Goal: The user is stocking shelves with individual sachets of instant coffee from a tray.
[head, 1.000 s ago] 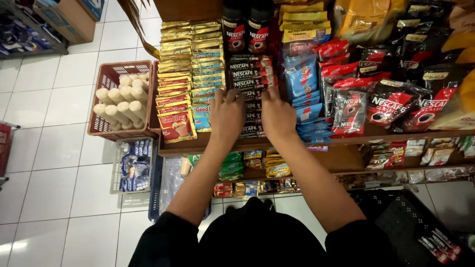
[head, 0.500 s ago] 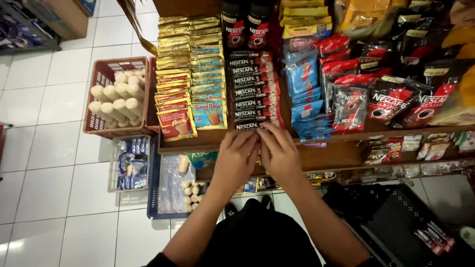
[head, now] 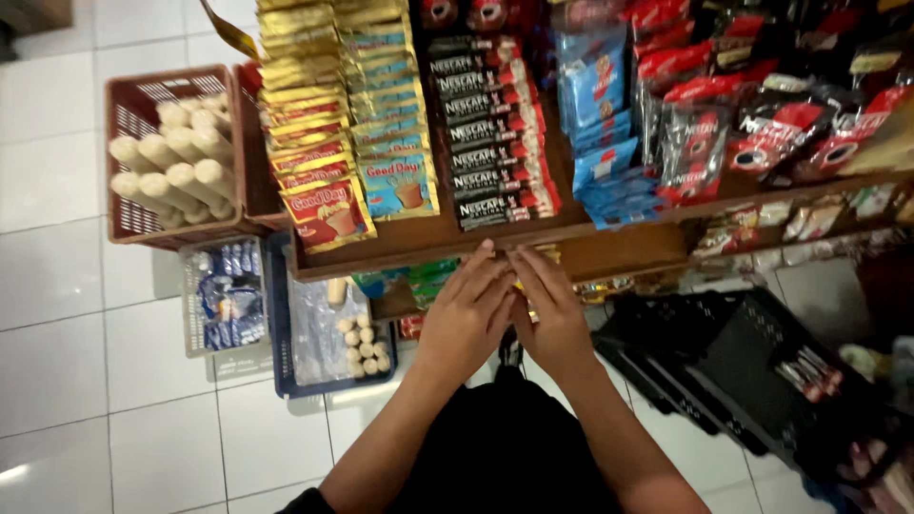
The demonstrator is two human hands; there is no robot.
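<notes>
Both hands hang just below the front edge of the wooden shelf. The left hand and the right hand lie side by side, fingers straight and open, gripping nothing, fingertips touching the shelf lip. Just beyond the fingertips sits the row of black coffee sachets, stacked overlapping toward the shelf front. To handle that row well, I judge the hands should rise over the lip and press flat on the lowest sachets, so none slide off. To the left hand's side lie gold and red sachets; to the right hand's side, blue packets, leaving little sideways room. Below the right hand stands a black crate.
</notes>
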